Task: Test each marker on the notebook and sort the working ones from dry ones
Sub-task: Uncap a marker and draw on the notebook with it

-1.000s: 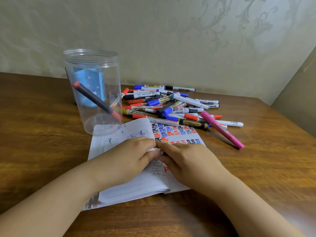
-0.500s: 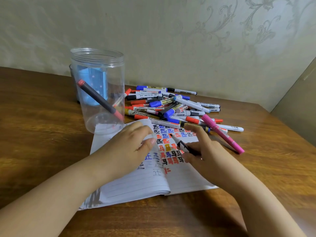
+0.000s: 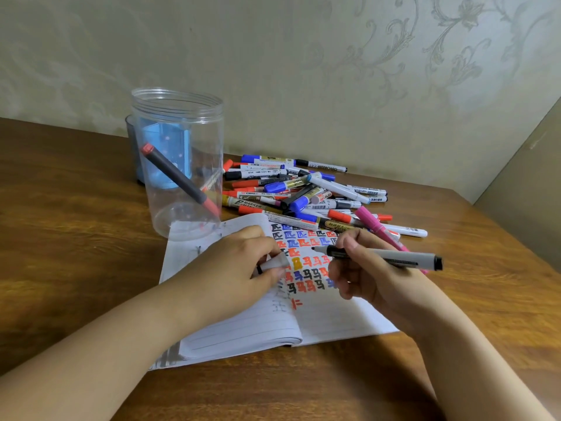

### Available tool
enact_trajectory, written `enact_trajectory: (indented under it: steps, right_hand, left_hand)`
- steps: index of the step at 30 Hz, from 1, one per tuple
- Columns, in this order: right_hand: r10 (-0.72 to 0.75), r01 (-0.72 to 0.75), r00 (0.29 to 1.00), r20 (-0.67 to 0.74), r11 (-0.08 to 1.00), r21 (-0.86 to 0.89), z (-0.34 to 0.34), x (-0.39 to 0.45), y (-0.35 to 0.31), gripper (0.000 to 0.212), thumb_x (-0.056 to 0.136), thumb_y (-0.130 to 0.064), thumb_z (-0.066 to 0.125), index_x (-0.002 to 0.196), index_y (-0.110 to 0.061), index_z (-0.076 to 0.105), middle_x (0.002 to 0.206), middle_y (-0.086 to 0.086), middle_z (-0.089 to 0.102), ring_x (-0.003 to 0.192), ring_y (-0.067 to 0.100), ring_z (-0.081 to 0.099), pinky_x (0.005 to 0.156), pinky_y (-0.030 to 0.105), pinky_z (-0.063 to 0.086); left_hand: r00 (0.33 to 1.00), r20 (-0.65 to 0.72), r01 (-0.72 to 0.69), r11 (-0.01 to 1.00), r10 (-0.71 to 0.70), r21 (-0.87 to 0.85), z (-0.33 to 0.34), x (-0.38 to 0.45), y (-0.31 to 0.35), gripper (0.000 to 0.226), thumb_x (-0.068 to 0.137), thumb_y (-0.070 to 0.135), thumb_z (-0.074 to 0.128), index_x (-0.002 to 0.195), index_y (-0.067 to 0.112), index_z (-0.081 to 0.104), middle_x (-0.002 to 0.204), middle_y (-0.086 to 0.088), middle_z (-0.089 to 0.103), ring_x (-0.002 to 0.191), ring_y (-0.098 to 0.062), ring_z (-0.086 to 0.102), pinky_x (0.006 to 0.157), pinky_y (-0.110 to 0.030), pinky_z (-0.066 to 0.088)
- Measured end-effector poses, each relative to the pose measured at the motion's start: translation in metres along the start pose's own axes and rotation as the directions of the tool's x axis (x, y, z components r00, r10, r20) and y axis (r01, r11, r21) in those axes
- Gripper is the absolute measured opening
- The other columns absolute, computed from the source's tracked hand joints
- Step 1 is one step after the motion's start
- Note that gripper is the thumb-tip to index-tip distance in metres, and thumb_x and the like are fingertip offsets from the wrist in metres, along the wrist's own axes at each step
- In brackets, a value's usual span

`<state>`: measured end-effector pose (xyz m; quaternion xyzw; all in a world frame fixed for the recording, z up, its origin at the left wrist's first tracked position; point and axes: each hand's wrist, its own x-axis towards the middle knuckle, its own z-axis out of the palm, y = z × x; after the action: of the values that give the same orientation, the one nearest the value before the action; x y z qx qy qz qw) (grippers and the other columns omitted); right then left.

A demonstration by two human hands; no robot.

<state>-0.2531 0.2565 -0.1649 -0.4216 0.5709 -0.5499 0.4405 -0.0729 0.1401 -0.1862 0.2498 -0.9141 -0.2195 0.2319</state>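
right hand (image 3: 368, 276) gripping uncapped marker (image 3: 391, 257), notebook (image 3: 334, 317)

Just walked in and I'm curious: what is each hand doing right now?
Left hand: holds the pulled-off marker cap in its fingers.
Right hand: grips the uncapped grey marker, tip over the notebook.

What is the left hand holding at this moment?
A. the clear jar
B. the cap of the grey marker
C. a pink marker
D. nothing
B: the left hand pinches a pale cap over the notebook, while the right hand holds the uncapped grey marker.
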Motion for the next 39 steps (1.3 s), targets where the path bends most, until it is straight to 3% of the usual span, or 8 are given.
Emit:
enact_trajectory:
  steps: [3, 7, 11, 17, 20, 23, 26, 39]
  right_hand:
    - [0.045, -0.047, 0.999, -0.023, 0.995, -0.084, 0.002, 0.001, -0.005, 0.036, 0.087, -0.044, 0.048, 0.093, -0.009, 0.055, 0.063, 0.016, 0.058, 0.055, 0.023, 0.049, 0.049, 0.028, 0.040]
    - [0.030, -0.052, 0.993, -0.112, 0.978, -0.203, 0.009, 0.001, 0.001, 0.021, 0.093, -0.021, 0.050, 0.079, -0.007, 0.054, 0.054, 0.009, 0.052, 0.049, 0.020, 0.040, 0.048, 0.027, 0.033]
    - [-0.083, 0.014, 0.975, -0.208, 0.950, -0.311, 0.014, -0.004, 0.020, 0.024, 0.089, -0.018, 0.058, 0.068, -0.015, 0.050, 0.049, 0.003, 0.053, 0.046, 0.012, 0.041, 0.046, 0.017, 0.033]
    - [-0.172, 0.070, 0.966, -0.194, 0.893, -0.444, 0.015, -0.005, 0.028, 0.024, 0.083, -0.014, 0.065, 0.067, -0.008, 0.048, 0.054, -0.004, 0.058, 0.054, 0.000, 0.057, 0.053, 0.016, 0.040]
    - [-0.219, 0.097, 0.957, -0.191, 0.860, -0.500, 0.016, -0.007, 0.029, 0.025, 0.081, -0.020, 0.066, 0.064, -0.014, 0.048, 0.065, 0.005, 0.064, 0.066, 0.008, 0.062, 0.057, 0.021, 0.042]
    - [-0.213, 0.097, 0.962, -0.172, 0.854, -0.512, 0.016, -0.007, 0.030, 0.021, 0.081, -0.021, 0.065, 0.068, -0.014, 0.050, 0.067, 0.012, 0.062, 0.060, 0.011, 0.058, 0.055, 0.021, 0.039]
    - [-0.212, 0.109, 0.966, -0.147, 0.851, -0.514, 0.017, -0.007, 0.031, 0.024, 0.083, -0.019, 0.064, 0.066, -0.011, 0.049, 0.058, 0.009, 0.058, 0.049, 0.001, 0.049, 0.051, 0.019, 0.036]
    - [-0.242, 0.145, 0.964, -0.109, 0.824, -0.549, 0.017, -0.008, 0.031, 0.028, 0.084, -0.017, 0.063, 0.066, -0.005, 0.045, 0.053, 0.010, 0.048, 0.049, 0.006, 0.039, 0.046, 0.016, 0.030]
  left_hand:
    - [1.000, 0.008, 0.001, 1.000, -0.001, 0.001, -0.002, 0.001, 0.001, 0.020, 0.084, 0.036, 0.060, 0.096, 0.020, 0.062, 0.090, 0.009, 0.051, 0.081, -0.006, 0.050, 0.074, -0.027, 0.043]
    - [1.000, 0.027, 0.015, 1.000, -0.015, -0.016, -0.004, 0.001, 0.001, 0.015, 0.080, 0.038, 0.065, 0.087, 0.028, 0.056, 0.084, 0.012, 0.049, 0.075, -0.002, 0.048, 0.066, -0.018, 0.041]
    - [0.999, 0.043, 0.020, 0.999, -0.018, -0.036, -0.002, -0.001, -0.001, 0.015, 0.078, 0.040, 0.065, 0.085, 0.031, 0.054, 0.081, 0.014, 0.049, 0.074, 0.004, 0.046, 0.064, -0.013, 0.037]
    - [0.998, 0.063, 0.003, 1.000, -0.001, -0.022, 0.003, 0.001, -0.005, 0.013, 0.080, 0.040, 0.063, 0.078, 0.039, 0.051, 0.078, 0.015, 0.047, 0.077, 0.007, 0.045, 0.062, -0.012, 0.035]
    - [0.998, 0.067, 0.002, 1.000, -0.001, -0.018, 0.005, 0.001, -0.006, 0.010, 0.080, 0.041, 0.063, 0.081, 0.037, 0.054, 0.079, 0.014, 0.048, 0.081, 0.006, 0.045, 0.065, -0.012, 0.037]
    - [0.998, 0.063, -0.002, 1.000, 0.003, -0.016, 0.006, 0.001, -0.008, 0.010, 0.079, 0.041, 0.062, 0.083, 0.037, 0.054, 0.079, 0.015, 0.048, 0.085, 0.006, 0.045, 0.067, -0.012, 0.038]
    - [0.998, 0.068, -0.006, 1.000, 0.007, -0.008, 0.006, 0.001, -0.008, 0.011, 0.078, 0.042, 0.061, 0.083, 0.039, 0.052, 0.079, 0.016, 0.047, 0.085, 0.006, 0.045, 0.065, -0.012, 0.037]
    - [0.998, 0.059, -0.008, 1.000, 0.009, -0.018, 0.007, 0.000, -0.010, 0.010, 0.077, 0.041, 0.062, 0.084, 0.035, 0.057, 0.079, 0.015, 0.049, 0.087, 0.002, 0.047, 0.065, -0.013, 0.038]
